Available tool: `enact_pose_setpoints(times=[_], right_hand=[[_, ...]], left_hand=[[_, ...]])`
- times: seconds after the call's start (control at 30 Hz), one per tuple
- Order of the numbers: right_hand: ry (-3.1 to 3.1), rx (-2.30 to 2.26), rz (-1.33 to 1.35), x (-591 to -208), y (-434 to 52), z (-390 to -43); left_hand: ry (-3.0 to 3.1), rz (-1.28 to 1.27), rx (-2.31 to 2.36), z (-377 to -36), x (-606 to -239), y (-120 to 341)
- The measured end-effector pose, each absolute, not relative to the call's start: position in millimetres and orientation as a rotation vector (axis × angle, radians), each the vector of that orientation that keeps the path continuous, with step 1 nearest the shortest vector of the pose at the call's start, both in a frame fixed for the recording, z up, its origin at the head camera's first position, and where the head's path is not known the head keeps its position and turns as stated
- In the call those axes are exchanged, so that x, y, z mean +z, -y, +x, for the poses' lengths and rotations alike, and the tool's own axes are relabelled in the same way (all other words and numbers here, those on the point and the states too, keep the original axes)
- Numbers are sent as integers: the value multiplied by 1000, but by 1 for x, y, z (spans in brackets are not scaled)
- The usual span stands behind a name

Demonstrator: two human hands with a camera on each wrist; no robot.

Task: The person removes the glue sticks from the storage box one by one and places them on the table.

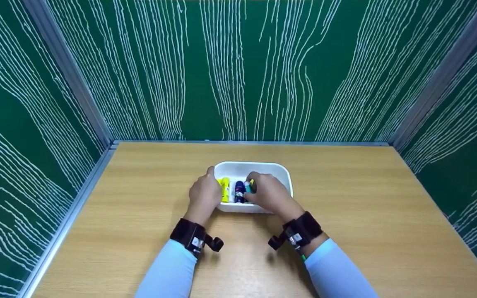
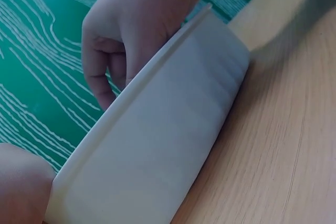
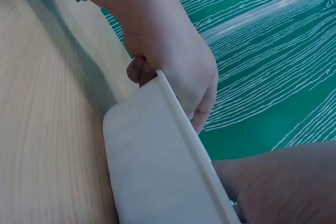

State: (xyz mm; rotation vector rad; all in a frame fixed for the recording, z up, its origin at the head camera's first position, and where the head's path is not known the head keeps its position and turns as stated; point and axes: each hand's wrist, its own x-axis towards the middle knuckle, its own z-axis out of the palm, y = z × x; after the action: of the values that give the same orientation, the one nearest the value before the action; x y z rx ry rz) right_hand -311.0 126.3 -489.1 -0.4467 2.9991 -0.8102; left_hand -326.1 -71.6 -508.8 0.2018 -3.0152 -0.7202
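Note:
A white plastic tub (image 1: 259,166) stands on the table. My left hand (image 1: 205,192) grips its left end; in the right wrist view the fingers (image 3: 137,70) curl under the rim there. Inside the tub lie yellow tubes (image 1: 225,190) at the left and a dark blue tube (image 1: 239,191) with a label near the middle. My right hand (image 1: 269,192) reaches in over the right part and pinches a small teal tube (image 1: 247,187) with a pale end between thumb and fingers. The tub's wall (image 2: 152,129) hides the contents from both wrist views.
The wood-grain table (image 1: 346,207) is bounded at the back by a metal edge strip (image 1: 304,143). Green panels (image 1: 197,82) with wavy white lines rise behind and on both sides. Each wrist wears a black strap (image 1: 302,228) with a small camera.

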Motion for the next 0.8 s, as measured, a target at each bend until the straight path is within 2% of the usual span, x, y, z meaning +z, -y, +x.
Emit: enact_pose_setpoints(times=[0.3,0.8], right_hand=[[-2991,-932,-444,-485,-134,-312],[-2870,-1099,-248,-448,-176,-316]], left_hand=[[2995,188,-719,-325,-512,70],[3032,219,-729,-326,-506,73]])
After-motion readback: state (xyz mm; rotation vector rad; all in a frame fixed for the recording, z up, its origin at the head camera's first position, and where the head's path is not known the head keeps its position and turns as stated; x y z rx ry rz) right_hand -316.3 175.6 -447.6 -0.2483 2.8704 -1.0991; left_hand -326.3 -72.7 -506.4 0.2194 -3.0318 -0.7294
